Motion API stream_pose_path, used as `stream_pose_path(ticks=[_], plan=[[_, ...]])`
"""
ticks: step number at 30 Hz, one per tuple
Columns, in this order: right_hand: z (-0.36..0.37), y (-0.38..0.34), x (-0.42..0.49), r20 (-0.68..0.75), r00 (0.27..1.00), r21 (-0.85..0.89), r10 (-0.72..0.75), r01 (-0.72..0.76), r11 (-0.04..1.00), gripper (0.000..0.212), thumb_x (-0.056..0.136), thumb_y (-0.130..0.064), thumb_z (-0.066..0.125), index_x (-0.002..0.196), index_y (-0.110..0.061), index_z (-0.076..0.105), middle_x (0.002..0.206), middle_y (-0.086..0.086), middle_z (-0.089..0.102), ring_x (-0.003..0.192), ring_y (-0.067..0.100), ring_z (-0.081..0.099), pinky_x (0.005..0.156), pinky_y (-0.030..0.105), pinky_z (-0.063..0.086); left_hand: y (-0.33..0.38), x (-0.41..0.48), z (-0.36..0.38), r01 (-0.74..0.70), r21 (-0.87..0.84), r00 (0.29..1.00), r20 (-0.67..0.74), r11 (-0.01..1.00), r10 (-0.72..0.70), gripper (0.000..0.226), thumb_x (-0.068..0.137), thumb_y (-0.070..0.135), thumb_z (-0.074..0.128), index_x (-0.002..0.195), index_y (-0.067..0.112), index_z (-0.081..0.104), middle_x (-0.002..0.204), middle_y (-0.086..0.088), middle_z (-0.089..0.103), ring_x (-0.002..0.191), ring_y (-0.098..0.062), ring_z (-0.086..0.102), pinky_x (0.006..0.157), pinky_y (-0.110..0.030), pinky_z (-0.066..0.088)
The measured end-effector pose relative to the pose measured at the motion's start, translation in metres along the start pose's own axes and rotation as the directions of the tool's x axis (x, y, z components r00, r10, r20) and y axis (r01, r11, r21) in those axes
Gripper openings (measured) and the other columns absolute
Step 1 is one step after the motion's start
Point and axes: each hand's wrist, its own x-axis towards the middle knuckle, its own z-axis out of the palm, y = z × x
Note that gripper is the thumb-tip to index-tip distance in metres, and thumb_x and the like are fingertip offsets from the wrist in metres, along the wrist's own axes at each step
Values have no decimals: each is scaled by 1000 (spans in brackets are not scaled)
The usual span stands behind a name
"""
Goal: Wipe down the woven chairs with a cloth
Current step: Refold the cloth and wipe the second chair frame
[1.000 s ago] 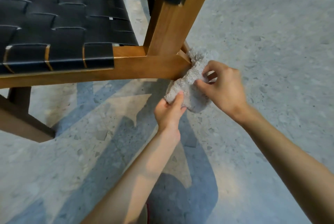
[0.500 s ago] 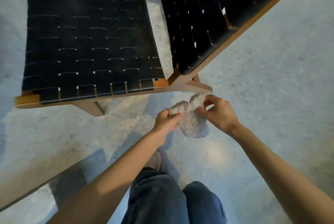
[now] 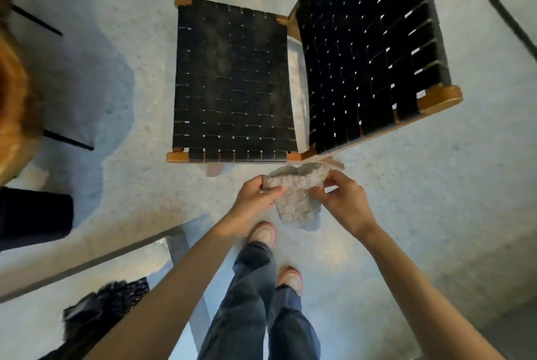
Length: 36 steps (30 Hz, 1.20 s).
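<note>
A wooden chair with a black woven seat (image 3: 232,83) and a black woven backrest (image 3: 372,57) stands on the floor ahead of me. In front of its near right corner I hold a grey fluffy cloth (image 3: 295,197) in the air with both hands. My left hand (image 3: 255,194) grips the cloth's upper left end. My right hand (image 3: 343,199) pinches its upper right end. The rest of the cloth hangs down between my hands. The cloth does not touch the chair.
My legs and shoes (image 3: 263,233) stand on the grey speckled floor below the cloth. A wooden table edge (image 3: 14,104) with black legs sits at the far left. A dark box (image 3: 32,217) and a grey bar (image 3: 87,261) lie at lower left.
The view has pulled up and back from the chair's lower frame, so the whole chair shows. The cloth has come off the chair's rear joint and both hands hold it in the air.
</note>
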Motion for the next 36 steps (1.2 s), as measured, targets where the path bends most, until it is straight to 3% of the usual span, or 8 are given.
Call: stream_pose_path(ticks=[3, 9, 16, 20, 22, 26, 30, 36], plan=[[-2, -28, -16, -9, 999, 14, -54, 54, 998, 21, 86, -21, 70, 105, -14, 63, 91, -14, 59, 84, 9, 61, 74, 19, 55, 16, -27, -14, -48, 7, 998, -35, 999, 48, 15, 91, 13, 63, 104, 16, 58, 97, 3, 64, 88, -4, 59, 66, -9, 50], [11, -83, -35, 99, 986, 20, -134, 133, 991, 25, 88, -21, 67, 112, -15, 61, 102, -9, 61, 89, 6, 59, 63, 6, 48, 36, -73, -56, -68, -2, 987, -146, 998, 67, 25, 90, 18, 64, 113, 15, 55, 113, -3, 60, 103, -14, 58, 75, -18, 53], [48, -160, -8, 164, 975, -79, -149, 164, 983, 32, 89, -25, 67, 118, -14, 59, 103, -9, 58, 81, 3, 55, 56, -5, 37, 63, -79, -131, -109, 119, 952, -273, 987, 138, 24, 91, 26, 62, 110, 16, 53, 100, 6, 54, 80, -4, 55, 67, -8, 45], [87, -212, 18, 207, 958, -97, -199, 222, 970, 39, 87, -28, 68, 121, -13, 59, 113, -3, 65, 97, 13, 62, 89, 23, 53, 86, -74, -189, -119, 126, 930, -333, 985, 155, 32, 91, 25, 62, 118, 7, 57, 105, -2, 59, 91, -11, 56, 81, -19, 49], [106, -239, 30, 245, 944, -73, -221, 245, 967, 41, 87, -29, 68, 124, -14, 58, 117, -1, 65, 98, 12, 61, 92, 31, 54, 97, -74, -220, -127, 125, 922, -352, 984, 164, 33, 91, 24, 62, 119, 7, 58, 105, -3, 59, 91, -12, 56, 85, -24, 48], [145, -296, 52, 273, 923, -17, -270, 286, 958, 42, 89, -27, 65, 127, -14, 55, 115, -6, 61, 97, 7, 57, 92, 27, 49, 121, -73, -282, -171, 126, 895, -394, 977, 208, 26, 92, 23, 61, 114, 9, 59, 100, -1, 60, 81, -7, 56, 72, -12, 48], [183, -349, 79, 307, 904, 39, -297, 300, 953, 27, 89, -23, 66, 115, -22, 57, 95, -19, 57, 81, -1, 56, 77, 13, 46, 143, -69, -337, -191, 123, 852, -473, 974, 226, 9, 90, 18, 63, 99, 15, 60, 88, 3, 60, 88, -18, 58, 82, -35, 51], [236, -404, 127, 342, 857, 35, -385, 398, 917, 28, 85, -23, 71, 110, -13, 64, 97, -8, 65, 89, 7, 63, 74, 10, 48, 162, -40, -417, -225, 172, 827, -487, 959, 281, 20, 90, 18, 64, 107, 9, 62, 95, -4, 63, 84, -14, 57, 65, -13, 46]])
